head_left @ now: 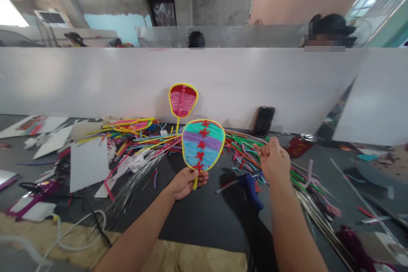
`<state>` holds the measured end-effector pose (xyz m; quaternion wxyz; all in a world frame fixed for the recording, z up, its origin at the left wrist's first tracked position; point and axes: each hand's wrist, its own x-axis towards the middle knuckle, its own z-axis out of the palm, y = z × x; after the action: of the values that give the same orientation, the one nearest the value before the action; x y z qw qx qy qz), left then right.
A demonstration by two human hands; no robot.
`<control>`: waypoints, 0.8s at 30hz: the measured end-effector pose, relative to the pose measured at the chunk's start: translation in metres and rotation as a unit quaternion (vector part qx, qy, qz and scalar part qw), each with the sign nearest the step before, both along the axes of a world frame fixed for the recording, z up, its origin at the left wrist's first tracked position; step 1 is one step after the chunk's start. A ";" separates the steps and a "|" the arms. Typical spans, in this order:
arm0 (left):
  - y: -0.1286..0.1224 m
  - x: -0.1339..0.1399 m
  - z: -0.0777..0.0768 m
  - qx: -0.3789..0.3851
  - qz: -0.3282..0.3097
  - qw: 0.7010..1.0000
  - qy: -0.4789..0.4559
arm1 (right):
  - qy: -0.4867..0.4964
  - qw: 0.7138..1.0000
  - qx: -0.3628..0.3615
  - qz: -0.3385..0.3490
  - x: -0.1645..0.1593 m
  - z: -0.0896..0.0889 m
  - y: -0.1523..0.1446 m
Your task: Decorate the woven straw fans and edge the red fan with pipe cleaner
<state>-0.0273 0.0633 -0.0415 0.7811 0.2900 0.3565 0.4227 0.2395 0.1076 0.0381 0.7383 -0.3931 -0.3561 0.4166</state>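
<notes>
My left hand is closed round the yellow stem of a fan-shaped craft piece. Its face has green, purple and blue bands inside a yellow rim, with red bow-like knots down the middle. To its right, my right hand is raised above the bundled pipe cleaners, fingers loosely bent and apart, nothing visible in them. A blue-handled tool, its working end partly hidden, lies on the dark table between my arms. Behind the held piece, a similar pink-and-red fan with a yellow rim stands before the white partition.
A dark phone leans on the partition, left of a red can. Pipe cleaners and white cards cover the left side. A purple glue gun and cables lie front left. People sit beyond the partition.
</notes>
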 end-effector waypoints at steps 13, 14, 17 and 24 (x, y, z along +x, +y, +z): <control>-0.007 0.003 0.001 0.059 -0.041 0.995 0.074 | -0.029 0.959 -0.141 0.243 -0.042 -0.037 0.001; -0.007 0.004 0.001 0.068 -0.047 0.993 0.081 | -0.016 0.954 -0.135 0.268 -0.042 -0.037 0.000; -0.009 0.008 0.001 0.091 -0.059 0.989 0.104 | 0.008 0.945 -0.124 0.302 -0.035 -0.033 -0.005; -0.007 0.016 0.001 0.144 -0.003 0.969 0.199 | -0.015 0.975 -0.078 0.210 0.009 -0.002 0.013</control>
<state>-0.0113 0.0567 -0.0406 0.6457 0.4788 0.4396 0.4007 0.2489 0.1209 0.0359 0.5965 -0.3720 -0.4080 0.5825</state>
